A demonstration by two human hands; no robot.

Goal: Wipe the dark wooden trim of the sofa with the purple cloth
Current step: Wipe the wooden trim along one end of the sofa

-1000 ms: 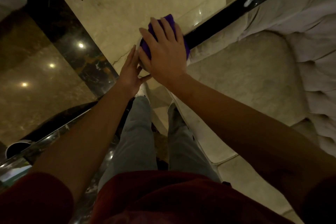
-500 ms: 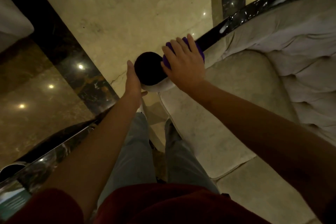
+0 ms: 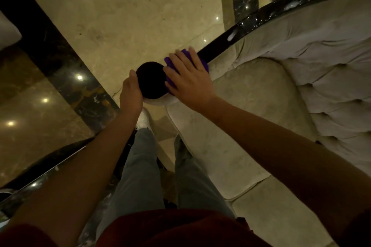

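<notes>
Cloth under the right hand on the sofa trim, centre of the frame.

We see the right hand (image 3: pixel 189 81) laid flat, fingers spread apart, pressing the purple cloth (image 3: pixel 187 60) onto the dark trim (image 3: pixel 261 20) where it meets the round dark end (image 3: pixel 151 80) of the sofa arm. The cloth lies beneath the palm; only its edges show, past the fingertips toward the upper middle and along the right side of the hand. The left hand (image 3: pixel 130 92) cups the left side of the round end, touching it, fingers together and curved; it holds no cloth. The trim runs from the hand up to the upper right corner, bordering the pale tufted sofa (image 3: pixel 301 86). Marble floor (image 3: pixel 140 6) fills the upper left.
</notes>
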